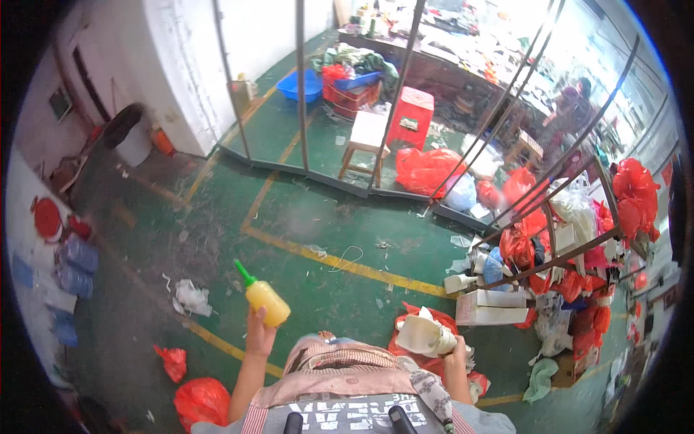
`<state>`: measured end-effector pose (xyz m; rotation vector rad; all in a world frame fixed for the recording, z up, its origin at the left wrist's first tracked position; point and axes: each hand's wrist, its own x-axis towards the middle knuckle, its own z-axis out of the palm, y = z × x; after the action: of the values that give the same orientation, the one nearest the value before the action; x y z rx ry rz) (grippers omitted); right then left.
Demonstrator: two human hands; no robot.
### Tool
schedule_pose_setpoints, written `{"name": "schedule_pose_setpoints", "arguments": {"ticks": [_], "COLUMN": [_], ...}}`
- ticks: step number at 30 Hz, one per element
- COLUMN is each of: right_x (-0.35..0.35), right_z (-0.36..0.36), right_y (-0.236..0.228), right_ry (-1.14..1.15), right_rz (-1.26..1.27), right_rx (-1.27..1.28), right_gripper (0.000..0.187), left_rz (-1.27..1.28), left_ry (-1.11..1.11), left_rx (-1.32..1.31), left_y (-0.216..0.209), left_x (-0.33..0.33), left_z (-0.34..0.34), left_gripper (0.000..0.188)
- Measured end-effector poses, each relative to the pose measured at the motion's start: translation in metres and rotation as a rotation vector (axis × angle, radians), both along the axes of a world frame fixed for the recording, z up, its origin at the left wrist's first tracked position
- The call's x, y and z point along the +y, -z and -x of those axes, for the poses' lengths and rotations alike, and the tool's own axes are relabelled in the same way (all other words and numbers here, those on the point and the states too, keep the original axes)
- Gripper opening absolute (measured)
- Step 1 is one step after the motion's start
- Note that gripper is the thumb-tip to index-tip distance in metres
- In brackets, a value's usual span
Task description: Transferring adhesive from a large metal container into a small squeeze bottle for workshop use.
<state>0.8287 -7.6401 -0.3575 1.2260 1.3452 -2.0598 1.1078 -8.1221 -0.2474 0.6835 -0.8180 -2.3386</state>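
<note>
My left hand (259,335) grips the lower part of a squeeze bottle (267,302) filled with something yellow. The bottle's thin green nozzle tilts up and to the left, above the green floor. On the other side of my body, my right hand (457,356) is closed around the end of several white cupped pieces (419,336) nested in one another; their exact kind is unclear. Beneath these pieces lies an open red plastic bag (405,316). My lap is covered by a pink striped cloth (343,369).
A metal-framed partition (336,182) crosses ahead, with a red stool (410,116) and a wooden stool (365,137) behind it. To the right stand a white box (491,307) and a rack (557,264) heaped with bags. A person (575,108) is at the far right. Red bags (201,401) lie at left.
</note>
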Motion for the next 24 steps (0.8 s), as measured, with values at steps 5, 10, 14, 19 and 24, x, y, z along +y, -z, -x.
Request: {"name": "schedule_pose_setpoints", "arguments": {"ticks": [5, 10, 14, 19, 24], "right_x": [-0.104, -0.198, -0.307, -0.371, -0.383], "right_z": [0.125, 0.27, 0.392, 0.545, 0.701], "right_y": [-0.006, 0.041, -0.012, -0.044, -0.052], "right_ry": [0.059, 0.061, 0.026, -0.101, -0.165], "right_rz": [0.104, 0.051, -0.169, -0.163, -0.074], "right_rx": [0.002, 0.079, 0.02, 0.052, 0.103], "right_gripper": [0.026, 0.034, 0.039, 0.035, 0.045], "left_rz": [0.19, 0.253, 0.294, 0.455, 0.471], "left_ry": [-0.147, -0.177, -0.102, 0.434, 0.917], "left_rx": [-0.162, -0.221, -0.108, -0.062, 0.142], "left_y": [0.013, 0.024, 0.012, -0.041, -0.096], "left_x": [-0.141, -0.264, -0.332, -0.352, -0.281], "left_z": [0.072, 0.205, 0.363, 0.59, 0.813], "left_gripper": [0.046, 0.051, 0.064, 0.083, 0.074]}}
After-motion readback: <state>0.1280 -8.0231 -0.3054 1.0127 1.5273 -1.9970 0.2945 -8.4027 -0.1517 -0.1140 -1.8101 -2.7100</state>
